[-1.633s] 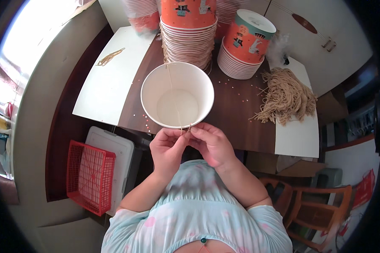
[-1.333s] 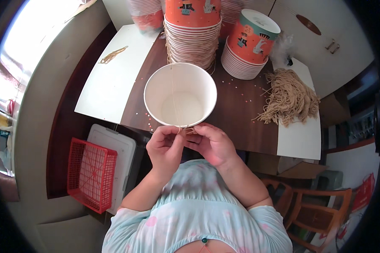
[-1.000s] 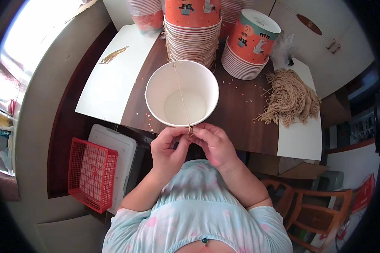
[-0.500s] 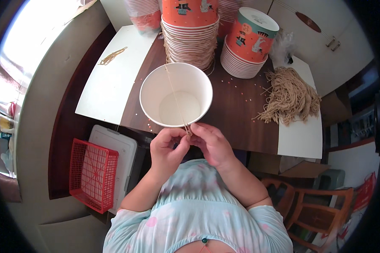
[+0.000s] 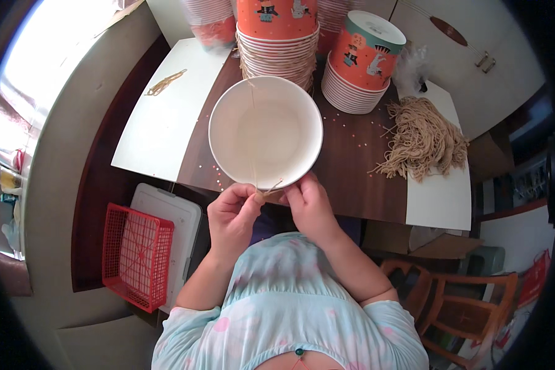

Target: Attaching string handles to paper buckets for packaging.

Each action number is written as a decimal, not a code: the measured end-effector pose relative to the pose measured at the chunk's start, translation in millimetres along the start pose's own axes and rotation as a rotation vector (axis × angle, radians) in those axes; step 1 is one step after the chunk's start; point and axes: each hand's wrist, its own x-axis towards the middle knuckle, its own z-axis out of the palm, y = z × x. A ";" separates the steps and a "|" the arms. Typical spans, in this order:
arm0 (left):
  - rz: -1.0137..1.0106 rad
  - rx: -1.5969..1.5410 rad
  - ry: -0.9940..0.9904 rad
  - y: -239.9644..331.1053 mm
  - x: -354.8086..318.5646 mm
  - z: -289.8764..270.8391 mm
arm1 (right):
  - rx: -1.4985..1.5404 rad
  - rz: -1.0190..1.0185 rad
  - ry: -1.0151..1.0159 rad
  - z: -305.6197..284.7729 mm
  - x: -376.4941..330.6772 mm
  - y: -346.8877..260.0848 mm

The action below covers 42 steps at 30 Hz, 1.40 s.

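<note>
A white-lined paper bucket (image 5: 299, 132) faces me with its mouth tilted up, at the table's near edge. A thin tan cord (image 5: 272, 187) runs from its far rim across the mouth to the near rim, where a short loose end sticks out. My left hand (image 5: 229, 219) pinches the cord at the near rim, thumb against forefinger. At the lower right of the rim, my right hand (image 5: 313, 206) is closed on the bucket's edge; its fingertips are partly hidden beneath it.
Beyond the bucket stand a tall stack of orange buckets (image 5: 277, 46) with cords and a shorter stack (image 5: 354, 89). A heap of tan cords (image 5: 422, 139) lies right; a few loose cords (image 5: 165, 82) lie left. A red basket (image 5: 139, 256) is lower left, a wooden chair (image 5: 468, 308) lower right.
The bucket has tipped and shifted slightly right, its mouth facing me more. My right hand has left the cord for the bucket's edge; my left hand has moved slightly left with the cord.
</note>
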 end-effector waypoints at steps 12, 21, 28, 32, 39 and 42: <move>-0.006 0.061 -0.110 26.1 21.0 8.5 | 0.154 0.225 -0.424 -24.7 10.5 -12.9; -0.052 0.268 -0.385 41.2 75.6 33.8 | 0.842 0.454 -0.424 -28.5 9.1 -18.8; 0.186 0.549 -0.366 46.1 78.0 41.7 | -0.259 -0.477 0.215 -37.0 3.4 -48.8; 0.313 0.583 -0.463 44.5 79.6 44.6 | -0.312 -0.607 0.170 -36.7 19.8 -54.8; 0.124 0.168 -0.475 40.7 83.4 44.2 | -0.210 -0.513 0.159 -33.1 19.3 -53.5; 0.113 0.242 -0.502 43.2 81.6 49.6 | -0.090 -0.409 0.204 -36.3 15.2 -57.5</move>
